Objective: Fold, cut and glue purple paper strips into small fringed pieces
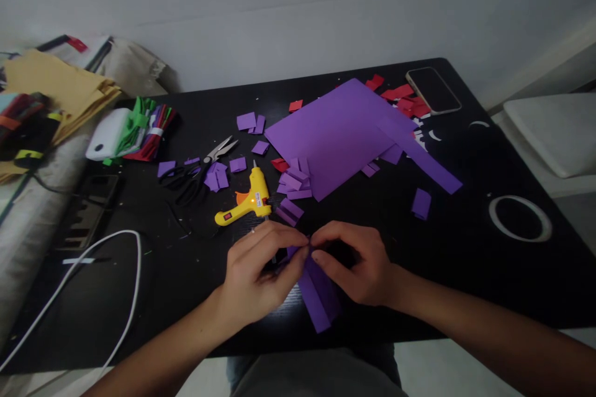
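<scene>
Near the table's front edge, my left hand [261, 267] and my right hand [358, 260] meet, each with thumb and forefinger pinched on the far end of a purple paper strip [316, 301]. The strip's long end hangs toward me; the pinched end is partly hidden by my fingers. Just beyond my left hand lies a yellow glue gun [249, 201], its small light lit. Folded purple paper pieces [295, 180] are heaped beside its nozzle, and a large purple sheet [339, 136] rests behind them.
Black-handled scissors [202, 167] lie left among purple pieces. A phone [433, 90] and red paper scraps [405, 99] are at the back right. A tape ring [520, 218] sits on the right. A white cable [138, 273] curves over the left side, near bundled coloured strips [139, 130].
</scene>
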Tool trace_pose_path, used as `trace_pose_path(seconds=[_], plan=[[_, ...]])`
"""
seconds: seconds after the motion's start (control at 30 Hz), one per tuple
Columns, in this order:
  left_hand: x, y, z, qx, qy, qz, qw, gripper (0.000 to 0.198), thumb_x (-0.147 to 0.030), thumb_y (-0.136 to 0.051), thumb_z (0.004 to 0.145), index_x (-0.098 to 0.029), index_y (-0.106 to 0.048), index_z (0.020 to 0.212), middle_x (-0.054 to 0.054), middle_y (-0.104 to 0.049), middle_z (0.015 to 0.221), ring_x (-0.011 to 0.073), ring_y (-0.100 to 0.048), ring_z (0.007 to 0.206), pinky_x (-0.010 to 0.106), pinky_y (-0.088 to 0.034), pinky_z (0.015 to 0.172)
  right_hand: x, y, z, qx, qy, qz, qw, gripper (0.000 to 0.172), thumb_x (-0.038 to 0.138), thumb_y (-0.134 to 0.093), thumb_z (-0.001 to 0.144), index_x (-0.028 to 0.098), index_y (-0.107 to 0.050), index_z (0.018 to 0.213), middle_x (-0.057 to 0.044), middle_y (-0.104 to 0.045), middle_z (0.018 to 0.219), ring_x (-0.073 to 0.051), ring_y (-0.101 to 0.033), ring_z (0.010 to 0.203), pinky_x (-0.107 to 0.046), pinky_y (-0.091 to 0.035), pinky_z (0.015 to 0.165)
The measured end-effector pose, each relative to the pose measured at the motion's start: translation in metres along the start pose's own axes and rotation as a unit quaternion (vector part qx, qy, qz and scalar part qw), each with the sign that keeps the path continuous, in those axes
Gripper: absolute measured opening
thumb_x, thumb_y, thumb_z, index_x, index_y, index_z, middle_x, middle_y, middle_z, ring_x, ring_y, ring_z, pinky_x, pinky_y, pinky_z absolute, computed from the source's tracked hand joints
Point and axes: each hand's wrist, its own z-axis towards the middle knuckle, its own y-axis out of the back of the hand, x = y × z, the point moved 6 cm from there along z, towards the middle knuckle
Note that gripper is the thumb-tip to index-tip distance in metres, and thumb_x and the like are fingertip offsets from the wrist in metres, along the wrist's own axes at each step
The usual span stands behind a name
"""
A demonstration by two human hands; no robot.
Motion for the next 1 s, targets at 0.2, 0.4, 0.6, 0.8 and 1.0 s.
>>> trace_pose_path(seconds=[0.2,0.4,0.6,0.8,1.0], plan=[[0.009,0.002,-0.001,0.004,0.041,-0.016,0.999,0.015,-0.008,-0.077,0.09,-0.019,-0.073,0.1,0.002,-0.079,0.089,0.0144,-0.076,0.081,0.026,-0.062,0.076,-0.013,0.003,0.001,-0.011,-0.098,0.068,0.993,0.01,0.023,-0.065,0.099,0.02,-0.075,0.099,-0.004,-0.077,0.084,-0.016,-0.074,0.073,-0.026,-0.06,0.066],[0.027,0.001,0.0,-0.001,0.171,-0.094,0.981,0.003,-0.019,-0.08,0.09,-0.019,-0.077,0.091,0.0,-0.078,0.078,0.0125,-0.072,0.069,0.022,-0.06,0.066,-0.029,-0.004,0.0,0.023,-0.192,0.208,0.959,0.015,0.021,-0.074,0.094,0.024,-0.078,0.108,-0.005,-0.081,0.104,-0.018,-0.078,0.099,-0.032,-0.064,0.09],[0.035,-0.003,-0.001,0.006,0.213,-0.192,0.958,0.003,-0.019,-0.078,0.091,-0.019,-0.077,0.094,0.001,-0.078,0.079,0.0111,-0.07,0.066,0.02,-0.058,0.06,-0.034,-0.006,0.001,0.029,-0.211,0.255,0.943,0.018,0.025,-0.08,0.092,0.026,-0.08,0.11,-0.004,-0.082,0.105,-0.017,-0.078,0.098,-0.03,-0.066,0.088],[0.033,-0.002,0.002,0.03,0.17,-0.171,0.97,0.005,-0.017,-0.076,0.093,-0.019,-0.077,0.098,0.004,-0.08,0.088,0.0128,-0.075,0.073,0.021,-0.06,0.064,-0.036,-0.009,0.002,0.043,-0.233,0.29,0.927,0.018,0.031,-0.083,0.09,0.025,-0.081,0.107,-0.004,-0.081,0.099,-0.016,-0.077,0.088,-0.027,-0.067,0.076],[0.024,0.002,0.003,0.052,0.06,-0.061,0.995,0.013,-0.011,-0.074,0.092,-0.019,-0.075,0.102,0.005,-0.081,0.092,0.0161,-0.078,0.083,0.025,-0.064,0.076,-0.038,-0.013,0.002,0.055,-0.262,0.339,0.902,0.015,0.028,-0.084,0.089,0.024,-0.08,0.103,0.0,-0.078,0.089,-0.013,-0.076,0.074,-0.028,-0.069,0.074]])
